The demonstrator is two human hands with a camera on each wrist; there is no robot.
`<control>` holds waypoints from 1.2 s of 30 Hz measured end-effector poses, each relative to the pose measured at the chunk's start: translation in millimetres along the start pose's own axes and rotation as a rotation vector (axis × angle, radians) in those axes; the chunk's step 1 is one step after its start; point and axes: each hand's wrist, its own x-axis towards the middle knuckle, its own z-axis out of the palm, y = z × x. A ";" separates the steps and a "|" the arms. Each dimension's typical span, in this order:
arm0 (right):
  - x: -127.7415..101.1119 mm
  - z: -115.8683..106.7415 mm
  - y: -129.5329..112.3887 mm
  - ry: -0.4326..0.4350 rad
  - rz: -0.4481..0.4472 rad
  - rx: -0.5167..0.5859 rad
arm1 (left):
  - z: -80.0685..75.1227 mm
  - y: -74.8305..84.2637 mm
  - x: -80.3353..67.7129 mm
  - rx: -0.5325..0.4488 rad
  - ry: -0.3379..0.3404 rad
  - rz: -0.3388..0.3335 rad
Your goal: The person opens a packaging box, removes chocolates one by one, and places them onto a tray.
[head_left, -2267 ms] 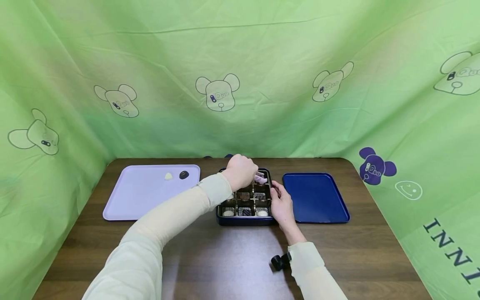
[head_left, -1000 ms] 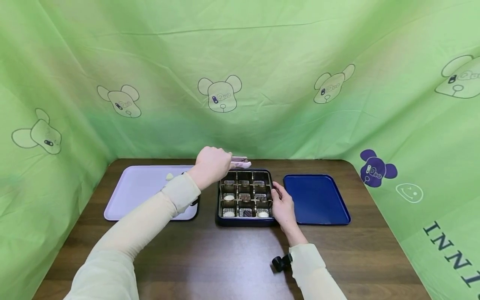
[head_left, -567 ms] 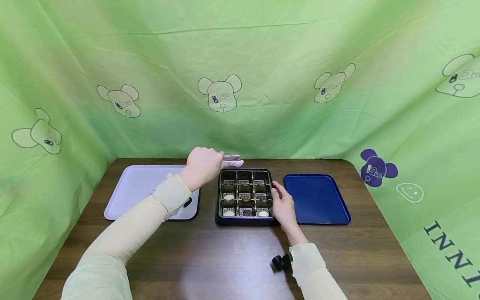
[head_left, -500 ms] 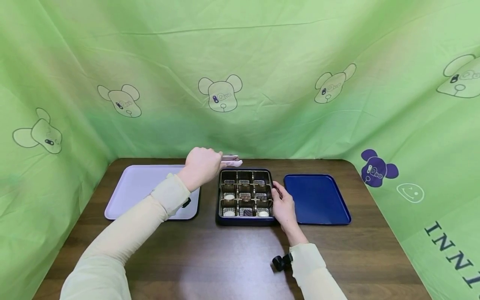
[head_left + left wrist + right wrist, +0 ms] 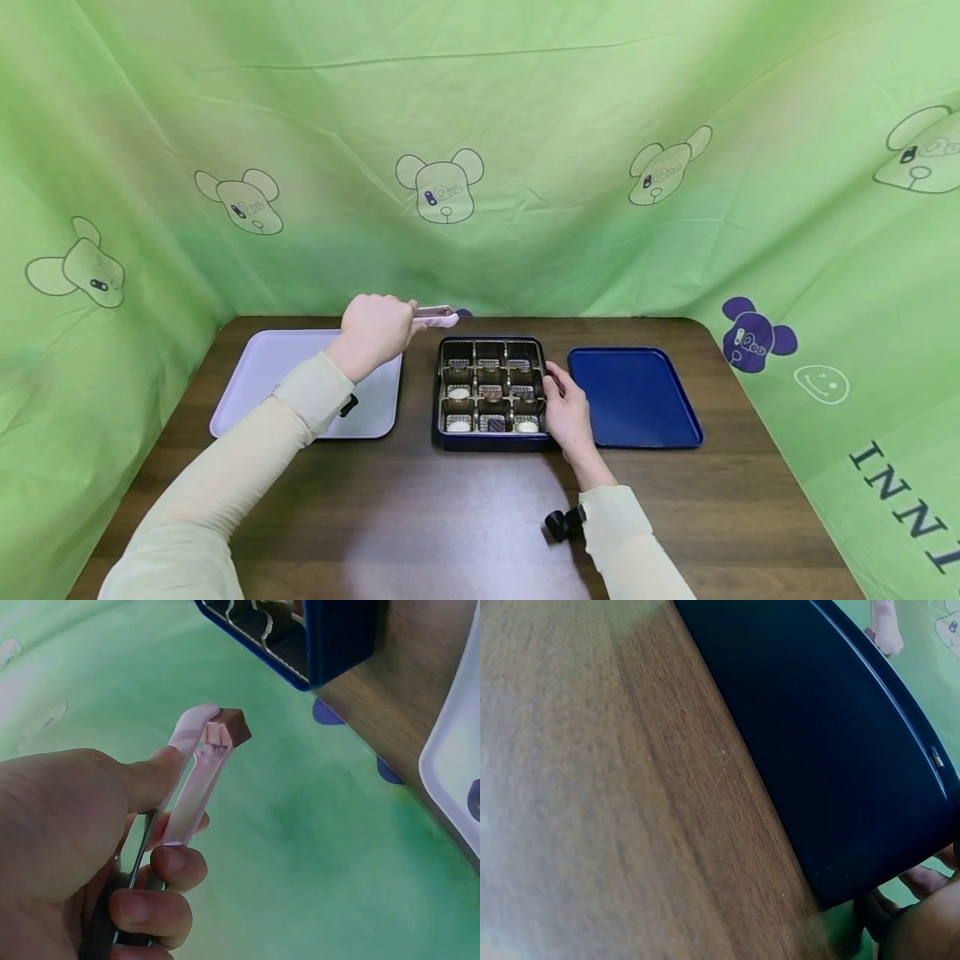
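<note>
My left hand (image 5: 375, 329) holds tongs (image 5: 435, 317) with pale pink tips, raised between the lavender tray and the chocolate box (image 5: 491, 444). In the left wrist view, the tong tips pinch a brown, block-shaped chocolate (image 5: 238, 727). The dark blue box has a divided insert; white and brown chocolates show in its middle and front rows. My right hand (image 5: 567, 417) rests against the box's right side, thumb and fingers touching near the rim. The right wrist view shows mostly the box's dark wall (image 5: 817, 735), with fingertips partly hidden behind its corner.
The lavender tray (image 5: 277, 367) lies left of the box; a dark chocolate (image 5: 474, 801) on it shows at the left wrist view's edge. A flat blue lid (image 5: 630, 400) lies to the right. The green curtain (image 5: 450, 267) hangs right behind the wooden table (image 5: 450, 517).
My left hand has lifted the tongs out of the box's back row and carried them left, over the tray's back right corner. The right hand and box have stayed put.
</note>
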 end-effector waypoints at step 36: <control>-1.8 -1.9 -2.6 -0.022 0.027 -0.007 | 10.7 -28.0 -25.3 -0.051 0.019 -0.076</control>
